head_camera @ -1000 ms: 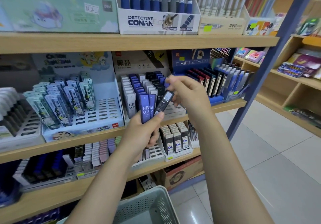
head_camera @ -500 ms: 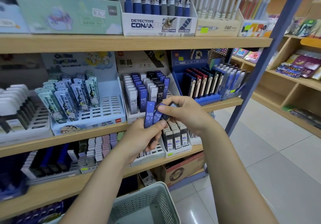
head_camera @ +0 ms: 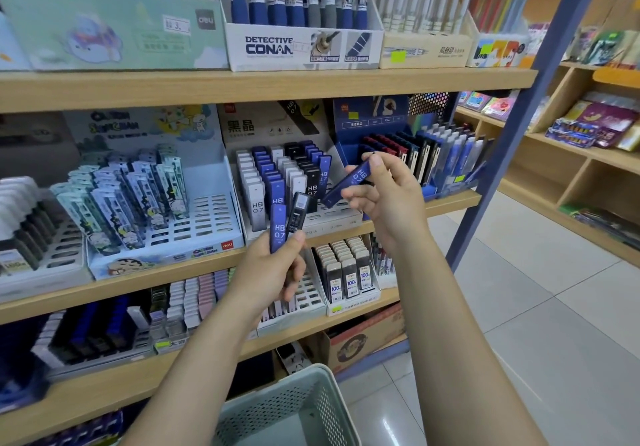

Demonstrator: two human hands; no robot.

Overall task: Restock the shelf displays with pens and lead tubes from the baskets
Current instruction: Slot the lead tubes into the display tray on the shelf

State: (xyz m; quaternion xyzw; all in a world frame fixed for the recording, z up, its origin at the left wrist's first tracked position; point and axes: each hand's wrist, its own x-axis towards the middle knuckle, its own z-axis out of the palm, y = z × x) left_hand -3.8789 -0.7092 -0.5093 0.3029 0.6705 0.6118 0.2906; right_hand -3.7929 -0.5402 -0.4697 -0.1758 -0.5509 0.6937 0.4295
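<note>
Left hand grips a blue HB 0.7 lead tube and a black lead tube, lower ends hidden in the fist. Right hand fingers pinch another blue lead tube, tilted, before the lead display tray. Basket cut off below.

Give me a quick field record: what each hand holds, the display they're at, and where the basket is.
left hand: grips a blue tube and a black tube, upright
right hand: pinches one blue HB 0.7 tube, tilted
display: middle shelf, rows of white, blue and black tubes, some front slots empty
basket: below the hands, contents not visible
</note>
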